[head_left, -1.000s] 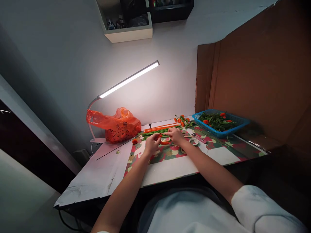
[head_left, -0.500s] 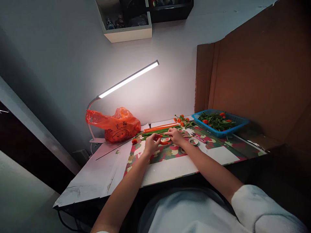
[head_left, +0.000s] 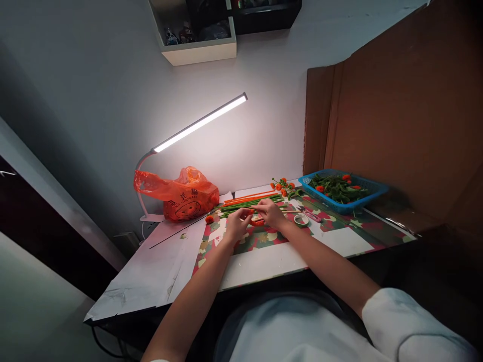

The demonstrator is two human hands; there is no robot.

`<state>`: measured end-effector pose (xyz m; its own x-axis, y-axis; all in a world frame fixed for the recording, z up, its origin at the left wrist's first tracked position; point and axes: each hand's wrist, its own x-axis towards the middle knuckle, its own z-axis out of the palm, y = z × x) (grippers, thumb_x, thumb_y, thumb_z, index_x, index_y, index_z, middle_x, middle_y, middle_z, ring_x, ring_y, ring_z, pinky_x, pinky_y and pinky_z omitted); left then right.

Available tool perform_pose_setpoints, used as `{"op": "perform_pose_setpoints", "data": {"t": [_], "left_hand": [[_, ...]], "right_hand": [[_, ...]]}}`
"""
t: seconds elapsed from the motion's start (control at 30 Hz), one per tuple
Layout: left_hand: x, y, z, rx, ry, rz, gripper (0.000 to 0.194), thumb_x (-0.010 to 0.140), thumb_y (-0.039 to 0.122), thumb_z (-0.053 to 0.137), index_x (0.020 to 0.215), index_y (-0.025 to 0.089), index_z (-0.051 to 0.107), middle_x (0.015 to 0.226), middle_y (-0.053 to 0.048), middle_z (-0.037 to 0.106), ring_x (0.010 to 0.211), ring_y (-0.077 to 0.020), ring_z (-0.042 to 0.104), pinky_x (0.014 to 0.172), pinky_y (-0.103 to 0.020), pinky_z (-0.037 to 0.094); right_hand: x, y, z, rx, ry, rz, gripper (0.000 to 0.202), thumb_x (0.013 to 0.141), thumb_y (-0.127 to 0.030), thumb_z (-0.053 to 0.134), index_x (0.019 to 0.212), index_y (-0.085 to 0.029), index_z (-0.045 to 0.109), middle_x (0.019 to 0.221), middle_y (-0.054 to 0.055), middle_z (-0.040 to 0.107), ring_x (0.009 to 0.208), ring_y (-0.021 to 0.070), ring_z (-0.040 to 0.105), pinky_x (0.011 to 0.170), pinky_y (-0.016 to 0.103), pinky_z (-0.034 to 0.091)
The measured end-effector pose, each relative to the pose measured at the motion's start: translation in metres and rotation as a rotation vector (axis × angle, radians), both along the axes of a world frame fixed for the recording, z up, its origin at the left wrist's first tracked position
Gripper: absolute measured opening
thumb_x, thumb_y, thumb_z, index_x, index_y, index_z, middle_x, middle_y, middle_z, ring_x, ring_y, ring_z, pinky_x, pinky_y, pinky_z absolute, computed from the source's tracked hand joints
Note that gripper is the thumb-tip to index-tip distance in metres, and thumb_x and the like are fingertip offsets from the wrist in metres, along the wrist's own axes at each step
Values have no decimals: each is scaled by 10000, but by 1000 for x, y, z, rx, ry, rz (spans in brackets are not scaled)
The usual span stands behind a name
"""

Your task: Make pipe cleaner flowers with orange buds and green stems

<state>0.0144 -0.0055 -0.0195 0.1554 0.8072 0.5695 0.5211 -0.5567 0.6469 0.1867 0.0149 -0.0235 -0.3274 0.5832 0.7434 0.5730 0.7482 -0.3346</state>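
Note:
My left hand (head_left: 238,225) is closed in a pinch at its fingertips, with a bit of orange fuzzy material showing there. My right hand (head_left: 270,213) meets it from the right, its fingers also pinched together on the same small work. Just below the fingertips shows an orange fuzzy strip (head_left: 258,222) like a pipe cleaner, partly covered by the hands. Behind them lies a bundle of green stems (head_left: 241,205), with orange strips (head_left: 249,197) farther back. Left of my hands rests an orange pompom-like flower head (head_left: 209,219).
Beside my right forearm are a tape roll (head_left: 301,220) and pink-handled scissors (head_left: 314,215). Orange flowers (head_left: 283,187) lie at the back, near a blue basket (head_left: 343,207) of leafy flowers. A red plastic bag (head_left: 190,198) and a lit lamp (head_left: 199,123) stand at the left.
My two hands have drawn slightly closer, the right shifting a little left. The orange strip between them shows less length. Other things lie as before.

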Motion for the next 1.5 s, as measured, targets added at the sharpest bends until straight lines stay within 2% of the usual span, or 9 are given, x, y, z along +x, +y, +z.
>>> {"op": "perform_pose_setpoints", "data": {"t": [0.17, 0.33, 0.6, 0.77, 0.87, 0.97, 1.17, 1.3, 1.5], "left_hand": [[-2, 4, -1, 7, -124, 80, 193, 771, 314, 604, 878, 164, 658, 777, -50, 702, 632, -156, 654, 587, -257, 510], [-2, 5, -3, -7, -159, 52, 193, 767, 312, 607, 885, 167, 656, 766, -41, 690, 593, -147, 650, 535, -241, 509], [-3, 4, -2, 137, 108, 10, 130, 804, 204, 565, 855, 200, 685, 842, -43, 718, 669, -147, 647, 629, -262, 524], [-4, 6, -3, 175, 195, -33, 148, 828, 212, 554, 890, 213, 688, 828, -34, 710, 663, -142, 639, 631, -263, 517], [-2, 6, -5, 140, 85, 25, 148, 820, 281, 583, 899, 199, 678, 844, -47, 708, 672, -152, 654, 628, -271, 523], [3, 7, -9, -3, -146, 120, 304, 743, 384, 676, 957, 171, 647, 830, -62, 699, 676, -167, 664, 612, -280, 539], [6, 14, -14, -290, -542, -32, 451, 668, 411, 724, 996, 126, 602, 885, -73, 681, 700, -160, 664, 592, -299, 583], [3, 15, -11, -251, -526, 28, 339, 691, 356, 694, 937, 129, 641, 860, -75, 691, 674, -162, 664, 561, -291, 580], [1, 11, -6, -148, -289, 123, 222, 746, 233, 594, 925, 146, 692, 762, -55, 706, 600, -154, 649, 529, -261, 537]], "right_hand": [[-4, 0, -1, -129, 283, -40, 214, 753, -165, 654, 965, -162, 684, 802, 55, 665, 723, 173, 606, 676, 295, 484], [-7, 3, -7, -268, 385, -27, 121, 739, -124, 599, 816, -166, 682, 716, 33, 681, 650, 162, 631, 623, 276, 493], [1, -1, 2, 26, 114, -67, 232, 833, -60, 500, 815, -174, 701, 827, 70, 659, 793, 187, 585, 699, 303, 463], [1, 0, 1, 67, 2, -66, 194, 822, -80, 566, 755, -197, 706, 836, 57, 648, 851, 196, 548, 755, 320, 435], [-2, 4, -3, -9, 127, -5, 182, 819, -95, 555, 777, -186, 707, 803, 48, 647, 762, 162, 567, 690, 283, 450], [-4, 6, -4, -116, 323, -53, 158, 790, -116, 556, 776, -164, 706, 750, 43, 658, 636, 133, 570, 614, 257, 458], [-7, 6, -6, -236, 384, -63, 115, 737, -147, 591, 738, -160, 705, 699, 45, 679, 622, 154, 608, 596, 261, 475], [-4, 8, -5, -197, 352, -73, 158, 753, -106, 549, 752, -167, 695, 723, 43, 675, 659, 159, 612, 621, 269, 479], [5, 7, -1, -148, 251, -66, 205, 794, -66, 501, 735, -159, 674, 756, 52, 655, 712, 160, 600, 654, 266, 462]]}}
